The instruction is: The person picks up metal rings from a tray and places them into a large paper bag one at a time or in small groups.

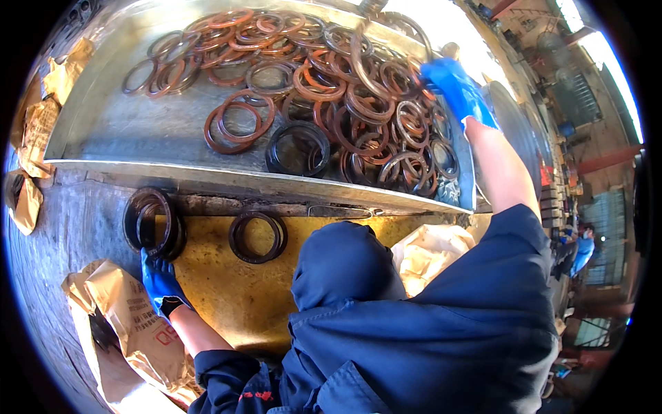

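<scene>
My left hand (163,281), in a blue glove, grips the lower edge of a few black seal rings (129,219), which lean together at the left end of the yellow surface. My right hand (456,88), also gloved in blue, reaches over the far right of the metal tray (96,131). Its fingers are closed on a dark ring (418,29), blurred by motion. Below that hand lies a heap of reddish-brown and dark rings (321,83). A black ring stack (298,150) sits by the tray's near edge.
Another dark ring pair (258,237) lies on the yellow surface (221,297). An open brown paper sack (131,324) stands at the lower left, with crumpled paper (431,252) at the right. More torn paper (41,131) lies left of the tray. Another person (583,250) is far off right.
</scene>
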A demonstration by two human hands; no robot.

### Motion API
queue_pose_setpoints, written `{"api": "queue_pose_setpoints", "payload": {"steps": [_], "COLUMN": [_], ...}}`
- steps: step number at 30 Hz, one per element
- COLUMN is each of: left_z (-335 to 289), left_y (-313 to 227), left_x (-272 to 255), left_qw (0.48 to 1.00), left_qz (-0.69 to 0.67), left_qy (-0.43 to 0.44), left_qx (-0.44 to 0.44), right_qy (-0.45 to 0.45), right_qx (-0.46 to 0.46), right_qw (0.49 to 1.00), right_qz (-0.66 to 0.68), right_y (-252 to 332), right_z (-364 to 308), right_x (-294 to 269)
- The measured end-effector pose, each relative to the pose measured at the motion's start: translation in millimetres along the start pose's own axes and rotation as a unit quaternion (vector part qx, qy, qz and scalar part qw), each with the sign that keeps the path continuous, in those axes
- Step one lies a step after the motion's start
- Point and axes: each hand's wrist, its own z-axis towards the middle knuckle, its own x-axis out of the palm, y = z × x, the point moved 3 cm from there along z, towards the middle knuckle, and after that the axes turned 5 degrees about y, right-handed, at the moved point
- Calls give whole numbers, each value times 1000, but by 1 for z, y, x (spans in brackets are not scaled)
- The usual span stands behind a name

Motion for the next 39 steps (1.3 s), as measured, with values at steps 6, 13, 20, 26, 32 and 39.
{"api": "queue_pose_setpoints", "payload": {"steps": [6,13,20,26,32,39], "left_z": [-15,-38,-24,-18,5,-5], "left_y": [2,-16,-12,-20,-21,-29], "left_x": [5,2,-13,11,11,26], "left_qw": [996,992,989,971,960,959], "left_qz": [-62,-82,-93,-17,55,133], "left_qy": [35,-14,-86,-137,-132,-86], "left_qx": [54,93,74,196,239,234], "right_qy": [226,435,444,434,552,338], "right_qx": [-175,-340,-364,-277,-253,-304], "right_qw": [938,833,818,855,794,890], "right_qz": [195,40,-47,61,-27,9], "right_y": [131,287,317,328,321,272], "right_z": [-97,-196,-197,-187,-193,-147], "right_x": [119,302,496,504,448,270]}}
